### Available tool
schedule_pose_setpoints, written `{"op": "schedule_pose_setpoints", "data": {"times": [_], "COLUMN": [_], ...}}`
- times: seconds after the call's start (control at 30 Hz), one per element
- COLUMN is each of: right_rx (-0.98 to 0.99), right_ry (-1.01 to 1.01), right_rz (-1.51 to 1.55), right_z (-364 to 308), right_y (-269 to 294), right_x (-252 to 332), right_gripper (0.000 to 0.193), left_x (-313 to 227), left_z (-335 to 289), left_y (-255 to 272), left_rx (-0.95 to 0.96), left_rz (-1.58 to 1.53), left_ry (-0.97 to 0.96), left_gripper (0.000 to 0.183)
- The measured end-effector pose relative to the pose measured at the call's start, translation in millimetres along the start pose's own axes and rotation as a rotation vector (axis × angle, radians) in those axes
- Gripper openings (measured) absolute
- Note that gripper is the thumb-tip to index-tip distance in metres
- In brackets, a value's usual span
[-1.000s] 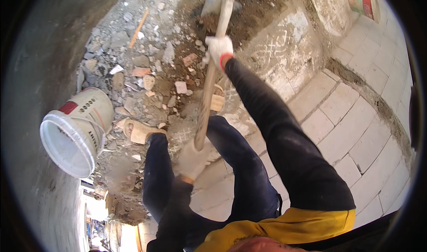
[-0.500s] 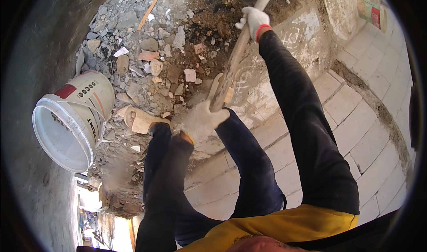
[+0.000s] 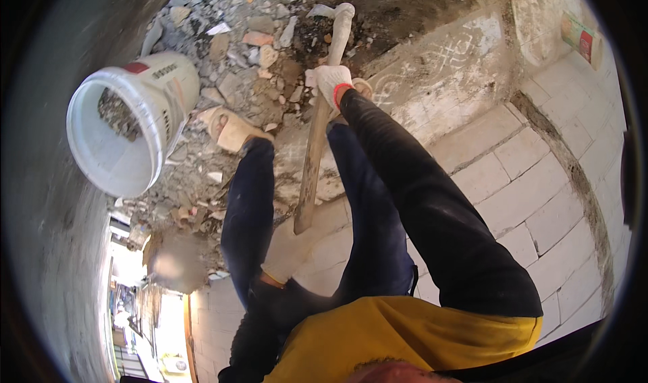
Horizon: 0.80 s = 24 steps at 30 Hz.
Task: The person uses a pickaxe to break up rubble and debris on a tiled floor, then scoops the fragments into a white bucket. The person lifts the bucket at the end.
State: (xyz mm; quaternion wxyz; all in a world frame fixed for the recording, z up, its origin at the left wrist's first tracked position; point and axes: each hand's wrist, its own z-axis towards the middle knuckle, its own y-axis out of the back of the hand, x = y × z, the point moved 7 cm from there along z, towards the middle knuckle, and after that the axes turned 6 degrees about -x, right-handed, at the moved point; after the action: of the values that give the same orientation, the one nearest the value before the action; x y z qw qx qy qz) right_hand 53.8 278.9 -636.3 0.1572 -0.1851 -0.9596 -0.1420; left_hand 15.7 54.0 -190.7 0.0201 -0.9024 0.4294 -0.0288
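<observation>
Left hand (image 3: 285, 253): covered by a pale glove, blurred; the near end of the hoe is enclosed by its fingers, though each finger cannot be made out.
Hoe (image 3: 315, 150): held in both hands between the legs, its wooden handle pointed away from the body; its head is placed at the far end, over the dirt.
Right hand (image 3: 332, 82): gloved in white with a red cuff; its fingers are wrapped around the handle below the head.
Bucket (image 3: 177, 89): set by the grey wall (image 3: 40, 200) on the left, its open mouth seen; some rubble is contained in it.
Rubble (image 3: 233, 86): spread beyond the left sandal (image 3: 236, 132), with reddish brick pieces (image 3: 258, 38) mixed in.
Pale blocks (image 3: 526, 157): laid in rows on the right.
Pail (image 3: 580, 40): seen at the far right, marked with a red patch.
</observation>
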Motion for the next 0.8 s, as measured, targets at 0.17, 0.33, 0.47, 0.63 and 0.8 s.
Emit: {"op": "schedule_pose_setpoints", "data": {"times": [0.17, 0.33, 0.47, 0.63, 0.8], "right_rx": [-0.023, 0.159, 0.254, 0.263, 0.285], "right_ry": [-0.252, -0.382, -0.290, -0.295, -0.314], "right_rz": [0.320, 0.424, 0.355, 0.279, 0.335], "right_z": [-109, -110, -81, -92, -124], "right_y": [-48, -32, -4, 23, 44], "right_x": [42, 73, 92, 126, 172], "right_gripper": [0.015, 0.019, 0.023, 0.028, 0.022], "left_x": [2, -56, -81, -106, -111], "left_z": [-64, -81, -83, -113, -162], "left_y": [13, -11, -36, -27, -17], "left_rx": [-0.032, 0.155, 0.401, 0.466, 0.485], "left_rz": [-0.126, -0.395, -0.777, -0.877, -0.989], "left_ry": [0.212, 0.028, 0.005, -0.142, -0.331], "left_gripper": [0.028, 0.024, 0.054, 0.062, 0.080]}}
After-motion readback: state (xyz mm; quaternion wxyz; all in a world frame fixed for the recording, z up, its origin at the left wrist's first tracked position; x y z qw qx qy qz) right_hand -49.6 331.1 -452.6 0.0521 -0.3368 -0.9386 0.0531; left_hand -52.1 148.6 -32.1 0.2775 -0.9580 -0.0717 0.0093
